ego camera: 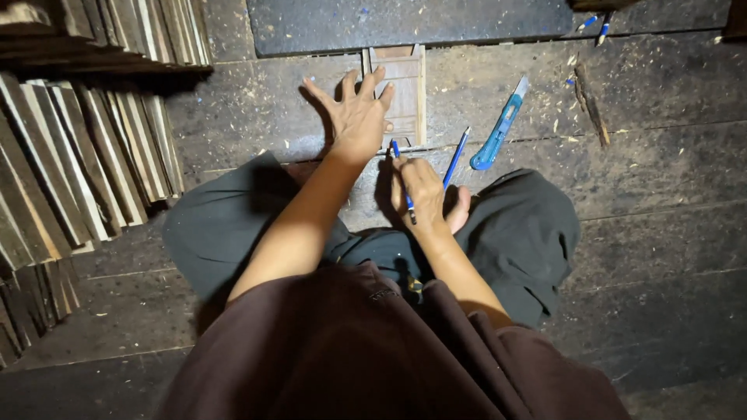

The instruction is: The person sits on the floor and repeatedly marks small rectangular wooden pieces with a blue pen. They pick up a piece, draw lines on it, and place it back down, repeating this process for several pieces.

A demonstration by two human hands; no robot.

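The step in hand looked like marking: the person sat cross-legged on the plank floor (pixel 669 257) with a small wooden frame piece (pixel 405 85) lying flat just ahead of the knees. The left hand (pixel 354 117) was spread wide, fingers fanned and palm pressed down on the near left part of that piece, gripping nothing and only steadying it. The right hand (pixel 424 194) was curled closed around a blue pen (pixel 403 175), its tip pointing toward the lower edge of the wooden piece, close to the left wrist. A second blue pencil (pixel 456 155) lay slanted on the floor just beside the right hand, and a blue utility knife (pixel 499 124) lay farther right, apart from both hands (its blade end pointing away from the person). By my judgement, the next move called for keeping the piece pinned flat while the tip met the wood cleanly. Stacked wooden slats (pixel 85 155) stood to the left, well apart.
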